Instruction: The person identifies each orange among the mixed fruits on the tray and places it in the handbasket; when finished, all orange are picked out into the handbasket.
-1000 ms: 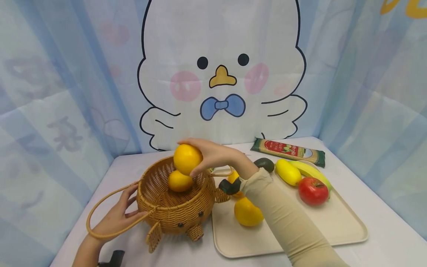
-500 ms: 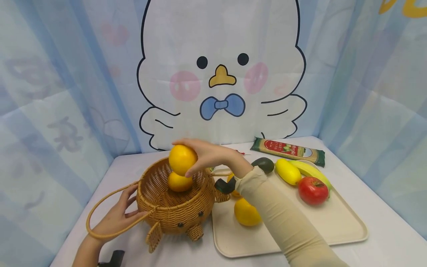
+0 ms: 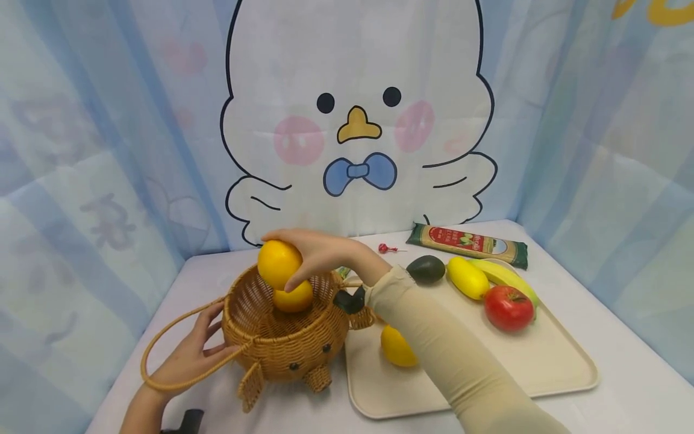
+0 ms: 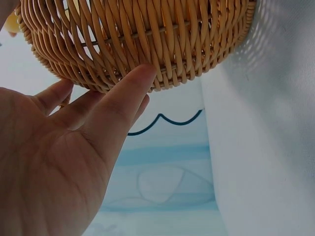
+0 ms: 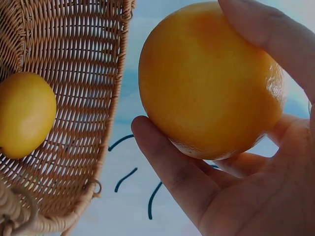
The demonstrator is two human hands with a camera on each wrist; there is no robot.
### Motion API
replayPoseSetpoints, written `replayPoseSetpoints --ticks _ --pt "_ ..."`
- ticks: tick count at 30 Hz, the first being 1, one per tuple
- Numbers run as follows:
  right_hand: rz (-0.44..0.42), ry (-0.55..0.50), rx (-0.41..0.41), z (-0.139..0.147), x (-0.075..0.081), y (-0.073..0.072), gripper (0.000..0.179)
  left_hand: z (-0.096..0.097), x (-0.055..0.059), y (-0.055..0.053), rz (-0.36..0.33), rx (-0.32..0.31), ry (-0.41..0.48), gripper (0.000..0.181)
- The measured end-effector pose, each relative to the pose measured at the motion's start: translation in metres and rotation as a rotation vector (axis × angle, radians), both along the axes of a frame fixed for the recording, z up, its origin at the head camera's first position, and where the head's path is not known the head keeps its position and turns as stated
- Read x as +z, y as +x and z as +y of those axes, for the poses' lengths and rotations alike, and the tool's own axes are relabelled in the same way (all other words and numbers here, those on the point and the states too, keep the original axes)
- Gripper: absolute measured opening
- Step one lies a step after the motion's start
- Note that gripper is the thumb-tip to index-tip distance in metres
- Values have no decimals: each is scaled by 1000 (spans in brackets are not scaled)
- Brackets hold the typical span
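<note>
In the head view my right hand holds an orange above the open wicker basket with an animal face. The right wrist view has the fingers and thumb curved round the orange, close to the basket rim. A yellow-orange oval fruit lies inside the basket. My left hand is at the basket's left side, the looped handle hanging around its wrist. Extended fingers touch the woven wall in the left wrist view.
A cream tray at the right bears an avocado, a lemon, a banana, a red apple and a yellow fruit partly behind the sleeve. Behind are a noodle packet and a red lollipop.
My right hand has carried the orange leftward over the basket. A red lollipop behind the arm has come into view. The left hand and basket stay in place.
</note>
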State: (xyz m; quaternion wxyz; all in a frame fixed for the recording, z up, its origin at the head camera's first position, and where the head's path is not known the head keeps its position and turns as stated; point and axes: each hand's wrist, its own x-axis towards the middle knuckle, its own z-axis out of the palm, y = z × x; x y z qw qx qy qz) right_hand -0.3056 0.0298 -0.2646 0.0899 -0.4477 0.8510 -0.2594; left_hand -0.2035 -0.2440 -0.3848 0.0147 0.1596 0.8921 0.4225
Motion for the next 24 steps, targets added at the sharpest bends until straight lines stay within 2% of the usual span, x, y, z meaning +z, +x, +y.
replayPoseSetpoints --ticks 9,24 --pt "0 44 12 -17 -3 -5 91 0 -1 0 -8 0 6 85" --pt "-142 0 -29 -35 -13 -15 93 0 -1 0 -12 -11 20 83"
